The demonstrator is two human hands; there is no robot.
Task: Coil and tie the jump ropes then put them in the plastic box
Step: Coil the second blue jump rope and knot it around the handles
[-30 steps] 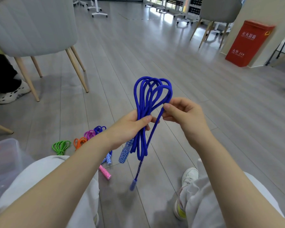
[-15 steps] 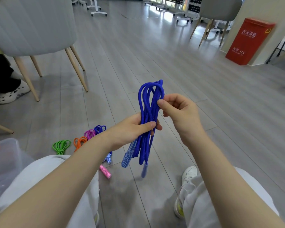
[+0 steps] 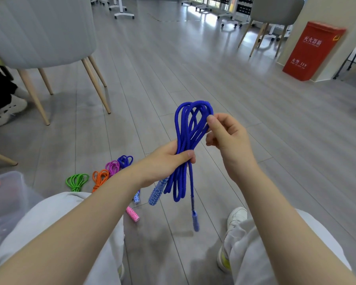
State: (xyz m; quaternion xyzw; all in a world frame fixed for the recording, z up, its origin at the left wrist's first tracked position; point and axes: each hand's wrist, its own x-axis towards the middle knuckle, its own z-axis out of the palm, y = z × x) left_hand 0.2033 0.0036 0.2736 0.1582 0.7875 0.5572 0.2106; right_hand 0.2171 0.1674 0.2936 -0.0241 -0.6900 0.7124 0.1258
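The left hand [image 3: 164, 161] is clenching the middle of the coiled blue rope [image 3: 185, 145], held in the air above the floor [image 3: 255, 120], while the right hand [image 3: 226, 136] is pinching the top loops between thumb and fingertips, one handle [image 3: 195, 220] dangling below.

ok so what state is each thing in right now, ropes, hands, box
blue rope: coiled in loops, not tied, one handle dangling
left hand: shut on the coil's middle
right hand: pinching the loop tops
green rope: bundled, on the floor
orange rope: bundled, on the floor
pink rope: bundled, on the floor
second blue rope: bundled, on the floor
box: partly in view, contents unclear
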